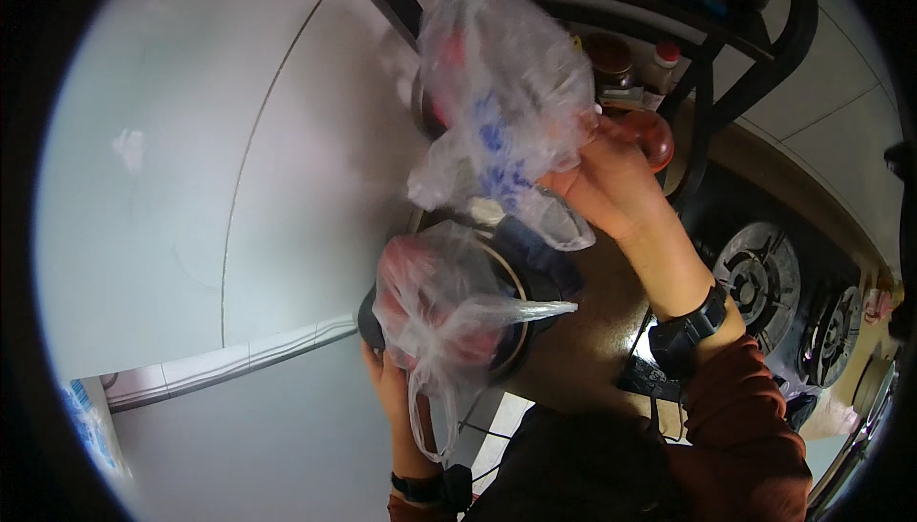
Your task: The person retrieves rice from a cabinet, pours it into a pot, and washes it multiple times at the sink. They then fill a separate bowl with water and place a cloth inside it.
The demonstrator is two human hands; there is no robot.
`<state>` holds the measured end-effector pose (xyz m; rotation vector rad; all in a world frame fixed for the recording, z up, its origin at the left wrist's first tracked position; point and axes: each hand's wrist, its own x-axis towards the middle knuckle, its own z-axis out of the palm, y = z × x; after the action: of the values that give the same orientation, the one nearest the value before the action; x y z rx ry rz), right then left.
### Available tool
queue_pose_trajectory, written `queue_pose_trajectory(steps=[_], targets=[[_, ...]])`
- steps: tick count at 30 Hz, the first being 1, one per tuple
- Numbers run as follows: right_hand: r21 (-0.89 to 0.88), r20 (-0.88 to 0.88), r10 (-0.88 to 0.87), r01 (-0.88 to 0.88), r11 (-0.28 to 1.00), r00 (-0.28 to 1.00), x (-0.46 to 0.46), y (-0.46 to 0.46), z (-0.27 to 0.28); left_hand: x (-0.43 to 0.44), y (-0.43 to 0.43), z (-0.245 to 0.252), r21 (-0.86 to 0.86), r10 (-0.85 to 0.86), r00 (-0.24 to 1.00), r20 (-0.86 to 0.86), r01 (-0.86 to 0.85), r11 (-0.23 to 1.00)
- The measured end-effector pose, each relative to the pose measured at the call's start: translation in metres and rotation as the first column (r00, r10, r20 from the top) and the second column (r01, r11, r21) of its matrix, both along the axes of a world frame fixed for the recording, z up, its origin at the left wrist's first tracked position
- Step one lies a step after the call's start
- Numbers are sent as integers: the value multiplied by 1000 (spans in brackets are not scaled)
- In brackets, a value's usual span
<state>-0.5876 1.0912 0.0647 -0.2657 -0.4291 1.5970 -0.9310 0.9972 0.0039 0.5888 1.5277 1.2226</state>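
Note:
My right hand (609, 178) holds a translucent plastic bag (509, 78) with blue print by its side; something pink or red shows dimly inside. Lower down, a second tied clear plastic bag (437, 300) with red contents rests on a dark round pot or appliance (530, 285) with a pale rim. Against the lower left side of that vessel lies my left hand (387, 379), its fingers partly hidden behind the bag and the vessel, so its grip is unclear. Just beyond my right hand is a reddish-brown rounded container (648, 139).
A black metal rack (723, 35) stands over jars and a red-capped bottle (663, 63). To the right is a black gas stove with a burner (759, 285) on the brown countertop (602, 328). A large pale smooth panel (157, 199) fills the left side.

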Motion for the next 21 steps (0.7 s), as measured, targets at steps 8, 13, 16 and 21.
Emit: queue_pose_trajectory(steps=[8,13,16,21], targets=[[47,-492,104,-92,995,864,17,-34,10,-33,-3,-23,-23,-142,982,-125,140,990],[-51,-466,-50,30,998,883,30,-83,37,-33,-8,2,-79,-305,756,-579,321,944],[-5,-419,-91,98,995,903,31,-119,55,-17,-23,51,288,20,941,-336,82,954],[188,-325,-79,146,971,942,10,-196,83,3,-58,129,584,-237,925,-298,373,721]])
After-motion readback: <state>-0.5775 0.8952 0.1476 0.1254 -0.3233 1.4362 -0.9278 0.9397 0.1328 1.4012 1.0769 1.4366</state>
